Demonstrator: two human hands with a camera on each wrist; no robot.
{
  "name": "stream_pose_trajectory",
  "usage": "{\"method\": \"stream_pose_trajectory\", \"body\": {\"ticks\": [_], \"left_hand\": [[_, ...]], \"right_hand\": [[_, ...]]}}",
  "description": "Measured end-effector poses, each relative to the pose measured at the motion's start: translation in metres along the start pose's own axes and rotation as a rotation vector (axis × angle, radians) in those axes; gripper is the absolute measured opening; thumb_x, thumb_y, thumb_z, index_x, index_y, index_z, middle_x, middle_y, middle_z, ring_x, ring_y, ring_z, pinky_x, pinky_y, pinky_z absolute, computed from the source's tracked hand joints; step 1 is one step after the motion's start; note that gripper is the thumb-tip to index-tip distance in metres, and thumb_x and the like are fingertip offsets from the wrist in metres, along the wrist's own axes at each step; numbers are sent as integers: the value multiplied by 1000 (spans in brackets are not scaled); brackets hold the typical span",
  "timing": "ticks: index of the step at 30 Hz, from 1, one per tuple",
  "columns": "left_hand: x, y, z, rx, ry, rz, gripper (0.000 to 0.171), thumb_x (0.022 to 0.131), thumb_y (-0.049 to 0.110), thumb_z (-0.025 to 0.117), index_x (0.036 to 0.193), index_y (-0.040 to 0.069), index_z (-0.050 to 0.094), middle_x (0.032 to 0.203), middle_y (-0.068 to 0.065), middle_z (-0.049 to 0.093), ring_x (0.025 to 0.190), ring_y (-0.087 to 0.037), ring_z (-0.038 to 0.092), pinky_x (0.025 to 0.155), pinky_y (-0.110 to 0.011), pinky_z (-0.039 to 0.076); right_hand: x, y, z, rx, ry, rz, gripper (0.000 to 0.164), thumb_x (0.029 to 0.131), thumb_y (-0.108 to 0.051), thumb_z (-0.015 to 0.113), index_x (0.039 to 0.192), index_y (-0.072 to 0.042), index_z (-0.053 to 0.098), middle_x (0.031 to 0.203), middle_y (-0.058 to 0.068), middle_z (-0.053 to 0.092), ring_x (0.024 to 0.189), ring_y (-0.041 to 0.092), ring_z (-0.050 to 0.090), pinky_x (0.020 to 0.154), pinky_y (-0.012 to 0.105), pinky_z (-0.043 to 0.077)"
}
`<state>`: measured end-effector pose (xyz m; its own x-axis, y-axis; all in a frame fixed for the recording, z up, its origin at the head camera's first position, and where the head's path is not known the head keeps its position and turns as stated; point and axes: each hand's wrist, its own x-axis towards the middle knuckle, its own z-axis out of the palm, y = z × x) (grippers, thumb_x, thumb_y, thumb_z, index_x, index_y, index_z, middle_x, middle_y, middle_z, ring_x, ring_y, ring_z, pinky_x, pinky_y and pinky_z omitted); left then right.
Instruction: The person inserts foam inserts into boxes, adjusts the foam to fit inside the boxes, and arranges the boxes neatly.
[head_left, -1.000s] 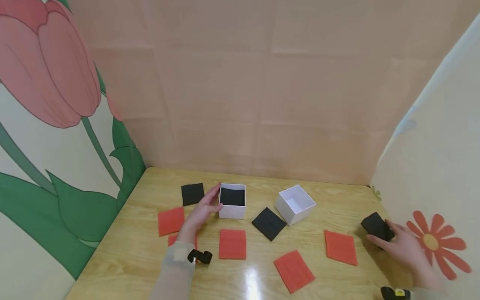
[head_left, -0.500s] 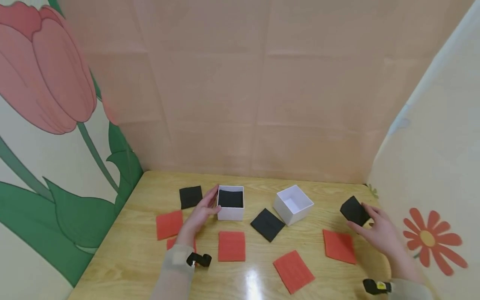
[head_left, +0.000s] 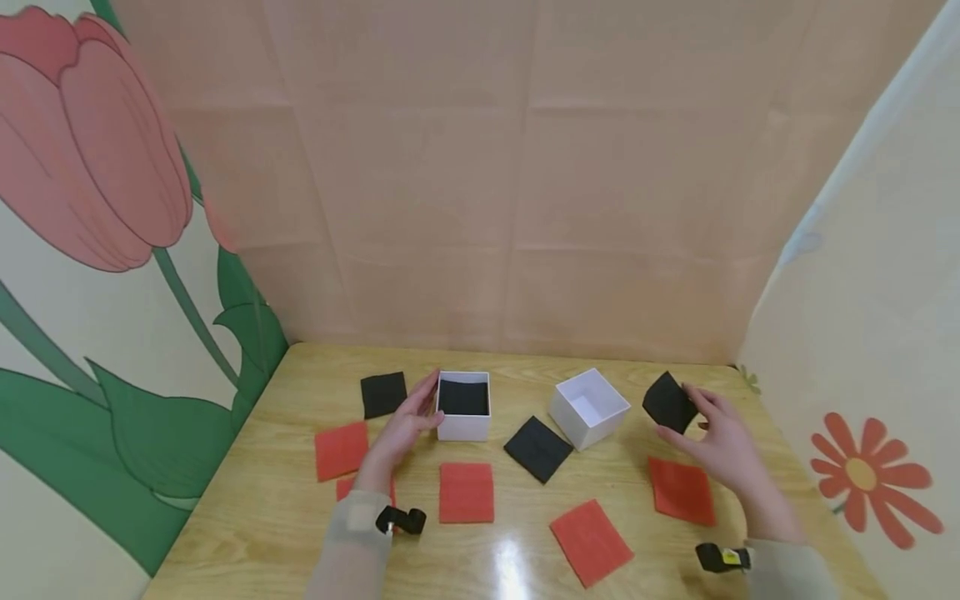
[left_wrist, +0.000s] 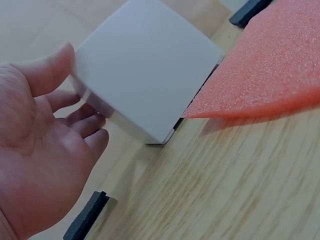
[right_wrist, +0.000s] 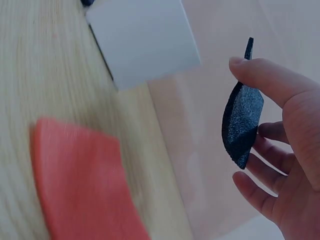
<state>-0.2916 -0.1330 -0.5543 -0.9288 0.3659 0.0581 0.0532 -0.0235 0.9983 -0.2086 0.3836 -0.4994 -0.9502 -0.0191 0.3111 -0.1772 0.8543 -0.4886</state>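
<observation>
My left hand [head_left: 405, 429] holds the left side of a white box [head_left: 463, 428], its thumb at the front edge and fingers along the side. A black foam sheet [head_left: 462, 398] lies inside that box. In the left wrist view the thumb meets the edge of the box [left_wrist: 145, 65]. My right hand [head_left: 723, 442] pinches a black foam square [head_left: 670, 403] in the air above the table. The right wrist view shows this foam square [right_wrist: 242, 120] bowed between thumb and fingers. Left of it, a second white box [head_left: 588, 425] stands turned at an angle, its visible inside bare.
On the wooden table [head_left: 247, 508] lie several red foam squares, among them one [head_left: 681, 492] below the right hand and one [head_left: 466, 493] before the left box. Black squares lie at the left [head_left: 383, 395] and between the boxes [head_left: 537, 449]. A pinkish-brown sheet [head_left: 510, 208] hangs behind.
My right hand has carried the black foam square leftward and up from the table's right edge, closer to the second box. The left hand stays at its box.
</observation>
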Motion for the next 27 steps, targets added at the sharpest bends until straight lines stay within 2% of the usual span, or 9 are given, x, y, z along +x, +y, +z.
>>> {"method": "stream_pose_trajectory", "body": {"ticks": [5,11,20,27], "left_hand": [[0,1,1,-17,-12,19,79,103,-9,58,171,7,20,178,-16,8,163,-34,11,130,-46,11],[3,2,2,-13,1,9,79,104,-7,59,171,9,22,179,-14,9,164,-32,12,130,-45,13],[5,0,2,-8,-2,10,79,103,-7,59,171,8,22,178,-16,9,163,-35,12,130,-47,12],[0,1,1,6,7,2,78,104,-7,59,171,8,22,178,-15,10,163,-35,13,130,-47,13]], "right_hand": [[10,-21,5,31,-12,-51,97,85,-37,94,159,4,45,147,30,49,120,45,55,89,50,56],[28,-47,16,45,-61,-108,99,86,-41,92,160,3,44,149,28,48,121,45,56,96,63,54],[43,-82,37,33,-147,-185,99,87,-50,89,163,-5,43,152,20,50,126,42,57,100,63,52],[52,-111,52,3,-211,-300,94,87,-44,90,161,-4,47,151,18,52,132,42,54,105,62,50]]}}
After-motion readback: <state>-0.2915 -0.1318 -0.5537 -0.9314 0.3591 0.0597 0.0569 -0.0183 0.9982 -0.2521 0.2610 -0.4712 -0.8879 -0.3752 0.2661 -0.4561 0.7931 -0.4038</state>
